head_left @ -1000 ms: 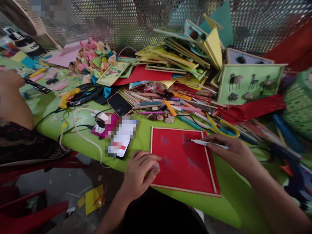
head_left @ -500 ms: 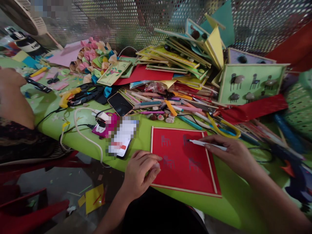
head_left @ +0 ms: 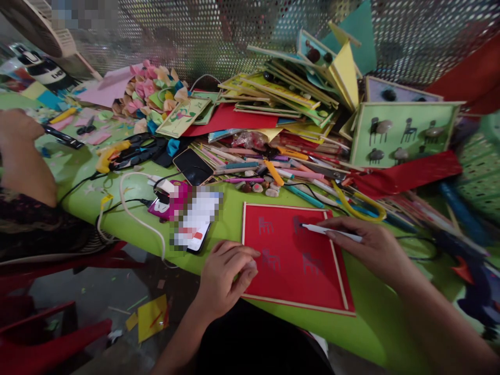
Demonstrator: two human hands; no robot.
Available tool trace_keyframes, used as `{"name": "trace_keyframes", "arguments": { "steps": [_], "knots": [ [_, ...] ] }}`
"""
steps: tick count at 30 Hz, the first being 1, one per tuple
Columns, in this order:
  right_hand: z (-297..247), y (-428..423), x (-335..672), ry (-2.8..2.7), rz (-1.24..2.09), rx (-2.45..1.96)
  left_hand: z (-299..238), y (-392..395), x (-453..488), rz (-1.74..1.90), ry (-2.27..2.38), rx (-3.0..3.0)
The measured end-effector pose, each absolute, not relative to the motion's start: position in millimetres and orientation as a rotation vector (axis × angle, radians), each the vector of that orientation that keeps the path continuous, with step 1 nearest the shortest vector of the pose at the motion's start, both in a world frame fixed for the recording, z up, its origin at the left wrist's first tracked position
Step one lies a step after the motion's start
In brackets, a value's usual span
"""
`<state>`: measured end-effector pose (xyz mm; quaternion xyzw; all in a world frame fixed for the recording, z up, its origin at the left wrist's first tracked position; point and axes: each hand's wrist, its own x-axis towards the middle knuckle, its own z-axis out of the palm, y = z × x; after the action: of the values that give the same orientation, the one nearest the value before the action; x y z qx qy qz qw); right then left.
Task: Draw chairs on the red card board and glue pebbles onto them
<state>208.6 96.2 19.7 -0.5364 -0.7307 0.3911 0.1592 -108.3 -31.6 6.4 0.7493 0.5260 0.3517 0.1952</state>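
A red card (head_left: 289, 284) edged with thin wooden strips lies on the green table in front of me. Several small dark chair drawings are on it. My right hand (head_left: 357, 237) pinches a white marker (head_left: 332, 232), its tip touching the upper right drawing. Over the card's left edge rests my left hand (head_left: 228, 273), fingers loosely bent and apart, holding nothing. Left of the card lies a lit phone (head_left: 197, 224), partly blurred out.
Behind the card are scattered pens (head_left: 238, 166), pebbles (head_left: 269, 188) and yellow scissors (head_left: 363, 208). Framed cards (head_left: 289, 88) are piled by the mesh wall. A green framed picture (head_left: 402, 135) stands at right. Cables and a power bank (head_left: 166, 205) lie left. Another person's hand (head_left: 19, 130) holds a dark tool.
The marker tip and my right hand have shifted very slightly left, and the upper right drawing looks a little darker. My left hand stays in place.
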Motion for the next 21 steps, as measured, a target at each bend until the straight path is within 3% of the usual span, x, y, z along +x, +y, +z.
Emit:
{"name": "trace_keyframes", "arguments": {
  "steps": [21],
  "knots": [
    [23.7,95.0,203.1,-2.048,1.137,-1.572,7.0,-32.1,-108.6,0.981,1.466,2.089]
  ]
}}
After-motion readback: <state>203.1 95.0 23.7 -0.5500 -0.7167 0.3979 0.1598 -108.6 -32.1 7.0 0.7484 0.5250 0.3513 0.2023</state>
